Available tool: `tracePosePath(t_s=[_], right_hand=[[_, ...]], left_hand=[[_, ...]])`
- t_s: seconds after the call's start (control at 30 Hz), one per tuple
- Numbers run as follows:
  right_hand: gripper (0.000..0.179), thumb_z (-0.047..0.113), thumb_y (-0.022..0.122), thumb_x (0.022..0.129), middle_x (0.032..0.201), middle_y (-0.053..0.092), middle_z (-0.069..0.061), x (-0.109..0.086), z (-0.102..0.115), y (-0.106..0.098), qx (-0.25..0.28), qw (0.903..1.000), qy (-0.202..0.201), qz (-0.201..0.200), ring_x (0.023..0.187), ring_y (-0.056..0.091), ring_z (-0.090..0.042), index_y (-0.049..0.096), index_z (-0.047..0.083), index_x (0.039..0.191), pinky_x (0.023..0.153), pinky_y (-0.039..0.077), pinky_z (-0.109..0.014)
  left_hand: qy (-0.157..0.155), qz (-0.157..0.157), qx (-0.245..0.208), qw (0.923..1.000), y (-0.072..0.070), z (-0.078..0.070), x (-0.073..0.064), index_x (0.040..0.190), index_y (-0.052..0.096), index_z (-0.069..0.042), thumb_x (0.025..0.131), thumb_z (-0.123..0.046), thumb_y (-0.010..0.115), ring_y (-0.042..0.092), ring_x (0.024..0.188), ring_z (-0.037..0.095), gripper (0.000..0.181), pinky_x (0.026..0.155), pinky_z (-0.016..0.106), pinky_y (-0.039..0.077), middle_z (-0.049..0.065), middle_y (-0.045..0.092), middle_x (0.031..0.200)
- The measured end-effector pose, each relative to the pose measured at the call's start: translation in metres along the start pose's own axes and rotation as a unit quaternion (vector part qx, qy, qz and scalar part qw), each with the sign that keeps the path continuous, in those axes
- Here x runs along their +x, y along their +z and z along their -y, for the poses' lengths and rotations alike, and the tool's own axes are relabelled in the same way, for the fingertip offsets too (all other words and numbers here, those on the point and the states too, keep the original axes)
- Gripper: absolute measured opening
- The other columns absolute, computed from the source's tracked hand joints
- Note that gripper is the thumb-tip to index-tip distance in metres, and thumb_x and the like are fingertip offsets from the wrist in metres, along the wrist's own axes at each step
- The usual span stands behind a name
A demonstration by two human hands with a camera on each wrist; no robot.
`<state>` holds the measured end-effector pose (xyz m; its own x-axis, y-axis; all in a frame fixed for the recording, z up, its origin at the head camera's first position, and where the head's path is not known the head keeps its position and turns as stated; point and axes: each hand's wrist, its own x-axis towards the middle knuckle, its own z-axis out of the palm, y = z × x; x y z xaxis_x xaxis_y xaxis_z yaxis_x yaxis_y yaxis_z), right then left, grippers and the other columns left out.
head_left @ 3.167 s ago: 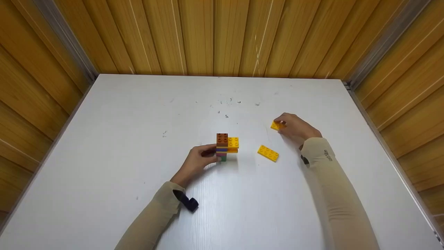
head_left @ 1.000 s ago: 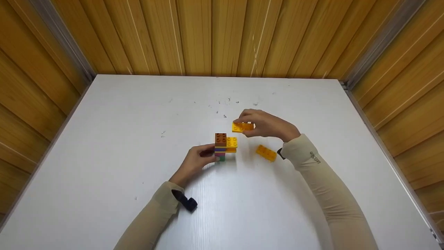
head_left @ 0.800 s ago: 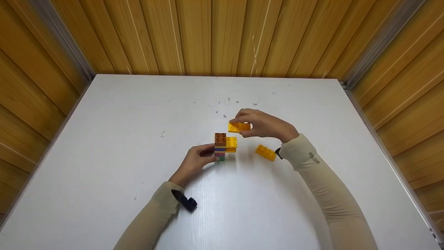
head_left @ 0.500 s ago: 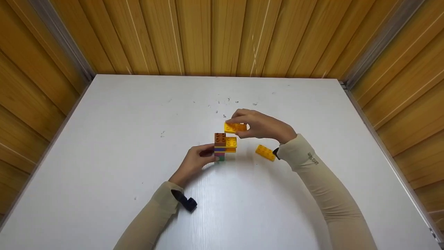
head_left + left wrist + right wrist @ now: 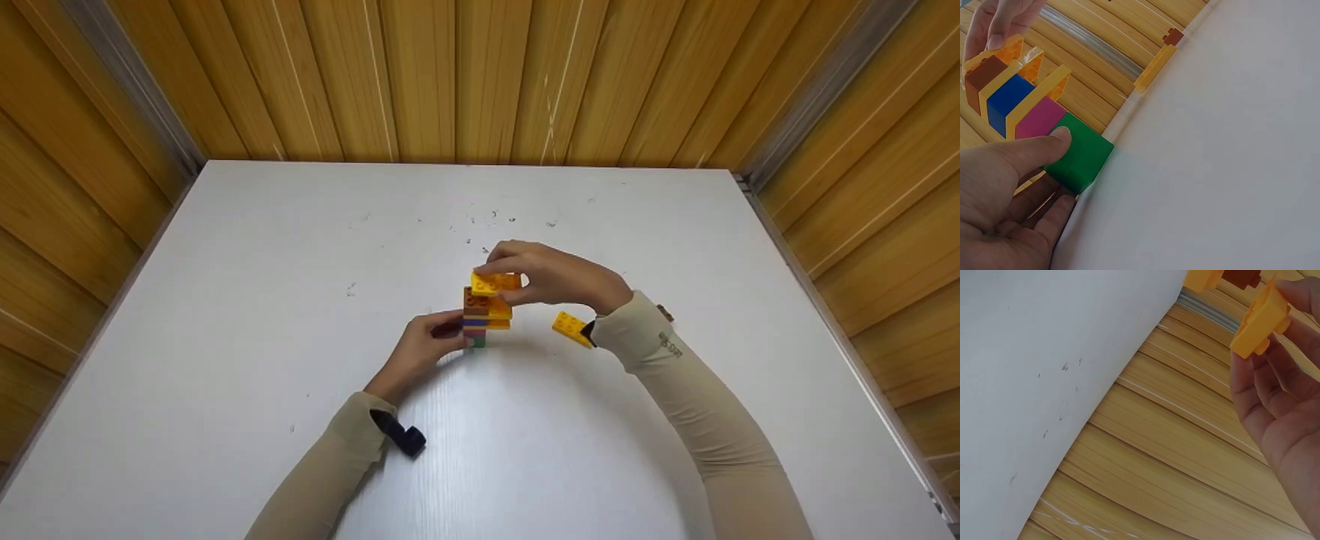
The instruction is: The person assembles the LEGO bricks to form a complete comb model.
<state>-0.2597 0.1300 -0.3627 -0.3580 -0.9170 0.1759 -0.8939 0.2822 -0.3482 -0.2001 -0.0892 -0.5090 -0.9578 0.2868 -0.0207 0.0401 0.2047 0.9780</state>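
My left hand point(image 5: 431, 345) grips the foot of an upright stack of toy building bricks, with the thumb on its green brick point(image 5: 1084, 152). Above the green come a pink brick point(image 5: 1041, 118), a yellow plate, a blue brick point(image 5: 1010, 102), a second yellow plate and a brown brick point(image 5: 472, 301). Both yellow plates jut out to the right of the stack. Between thumb and fingers, my right hand point(image 5: 559, 277) pinches another yellow plate point(image 5: 484, 283), which overlaps the top of the brown brick in the head view. Its studs face away from the stack.
On the white table point(image 5: 300, 262) a loose yellow plate point(image 5: 570, 328) lies right of the stack, partly hidden by the right wrist. A small brown brick point(image 5: 665, 313) shows just beyond the right sleeve. Wood-look panels point(image 5: 420, 82) wall the back and sides.
My right hand picked up the far yellow plate and carried it left, then down over the top of the stack. The left hand keeps its hold; the brown brick beyond the sleeve came into view.
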Motion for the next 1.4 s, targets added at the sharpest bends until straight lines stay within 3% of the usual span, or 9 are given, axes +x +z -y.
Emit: tracePosePath(t_s=[0.43,0.6,0.83,1.4], right_hand=[[0.038,0.016,0.064,0.084,0.106,0.055,-0.003,0.004,0.007,0.002,0.004,0.9996,0.015,0.025,0.095,0.052,-0.015,0.058,0.009,0.121,0.084,0.047,-0.027],[0.039,0.018,0.064,0.085,0.106,0.055,-0.003,0.006,0.012,-0.001,0.009,0.9986,0.034,0.041,0.094,0.051,-0.014,0.058,0.009,0.122,0.082,0.047,-0.027],[0.04,0.018,0.063,0.085,0.104,0.055,-0.003,0.01,0.016,-0.003,0.008,0.9964,0.056,0.063,0.092,0.05,-0.014,0.057,0.011,0.123,0.081,0.046,-0.027],[0.04,0.017,0.065,0.084,0.1,0.054,-0.002,0.014,0.02,-0.005,0.01,0.9936,0.076,0.083,0.088,0.05,-0.014,0.058,0.012,0.122,0.077,0.047,-0.026]], left_hand=[[0.001,-0.001,0.007,1.0,0.0,0.0,0.001,0.121,0.058,-0.018,0.079,-0.016,0.069,0.057,0.103,0.013,0.043,0.09,0.028,0.046,-0.001,0.061,0.113],[0.003,0.013,0.007,0.9999,-0.002,-0.016,-0.005,0.123,0.056,-0.01,0.081,-0.011,0.067,0.058,0.103,0.017,0.044,0.09,0.029,0.046,0.005,0.061,0.114],[-0.001,0.004,-0.002,1.0,-0.001,0.0,0.001,0.123,0.057,-0.014,0.08,-0.015,0.068,0.058,0.103,0.015,0.045,0.09,0.028,0.046,0.003,0.062,0.114],[-0.006,0.0,0.006,1.0,-0.001,0.001,0.0,0.122,0.058,-0.016,0.08,-0.016,0.068,0.058,0.103,0.014,0.043,0.09,0.028,0.046,0.002,0.062,0.113]])
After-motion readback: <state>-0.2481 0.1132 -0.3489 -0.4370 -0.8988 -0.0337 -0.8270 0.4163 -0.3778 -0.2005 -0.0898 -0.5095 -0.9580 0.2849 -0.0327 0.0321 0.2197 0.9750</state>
